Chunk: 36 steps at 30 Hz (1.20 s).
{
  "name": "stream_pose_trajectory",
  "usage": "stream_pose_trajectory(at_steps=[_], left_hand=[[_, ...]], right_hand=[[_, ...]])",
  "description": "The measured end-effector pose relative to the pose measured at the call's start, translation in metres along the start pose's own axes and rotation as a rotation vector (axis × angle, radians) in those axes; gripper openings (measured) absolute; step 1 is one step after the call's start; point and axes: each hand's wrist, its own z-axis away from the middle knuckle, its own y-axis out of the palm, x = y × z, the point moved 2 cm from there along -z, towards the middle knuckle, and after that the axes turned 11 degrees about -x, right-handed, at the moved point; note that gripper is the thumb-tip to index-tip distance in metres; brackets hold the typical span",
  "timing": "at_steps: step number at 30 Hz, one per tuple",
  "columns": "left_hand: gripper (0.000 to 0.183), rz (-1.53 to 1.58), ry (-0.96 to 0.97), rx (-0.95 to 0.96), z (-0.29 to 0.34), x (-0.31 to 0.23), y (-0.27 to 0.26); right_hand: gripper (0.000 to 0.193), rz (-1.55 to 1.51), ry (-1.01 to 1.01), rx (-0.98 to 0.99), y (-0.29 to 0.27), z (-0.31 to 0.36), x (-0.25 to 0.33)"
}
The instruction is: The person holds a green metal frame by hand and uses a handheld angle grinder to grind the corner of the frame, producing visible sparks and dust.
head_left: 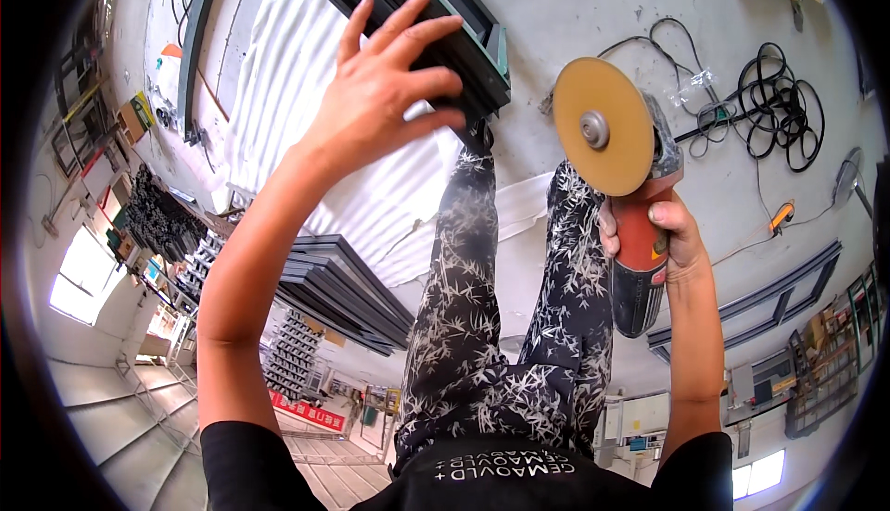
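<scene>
My right hand (pixel 681 233) is wrapped round the red and black body of an angle grinder (pixel 640 252). Its round tan disc (pixel 603 126) faces me, with a metal nut at the centre. The grinder is held up in front of my right leg. My left hand (pixel 394 85) is open, fingers spread, over the end of a stack of dark metal frame profiles (pixel 477 89) at the top middle. Whether its fingertips touch the profiles I cannot tell. Beneath the profiles lies a white ribbed sheet (pixel 287 113).
A tangled black cable (pixel 779 108) lies on the floor at the right. Dark frames (pixel 774 302) lie farther down that side. More dark profiles (pixel 334 279) are stacked at the left, below my arm. A long dark bar (pixel 197 48) lies at the upper left.
</scene>
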Motion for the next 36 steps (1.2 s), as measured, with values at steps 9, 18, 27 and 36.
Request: stream_pose_trajectory(at_steps=[9,18,27,36], left_hand=[[0.027,0.111,0.015,0.007,0.001,-0.029,0.007],[0.020,0.178,-0.027,0.075,0.012,-0.035,0.005],[0.020,0.155,-0.119,0.014,0.025,-0.049,0.014],[0.016,0.146,-0.212,-0.107,0.032,-0.065,0.023]], right_hand=[[0.061,-0.089,-0.043,-0.026,-0.011,0.012,-0.018],[0.055,-0.168,-0.074,-0.073,-0.016,0.016,-0.026],[0.056,-0.172,-0.080,-0.090,-0.013,0.017,-0.026],[0.054,-0.212,-0.101,-0.121,-0.001,0.021,-0.022]])
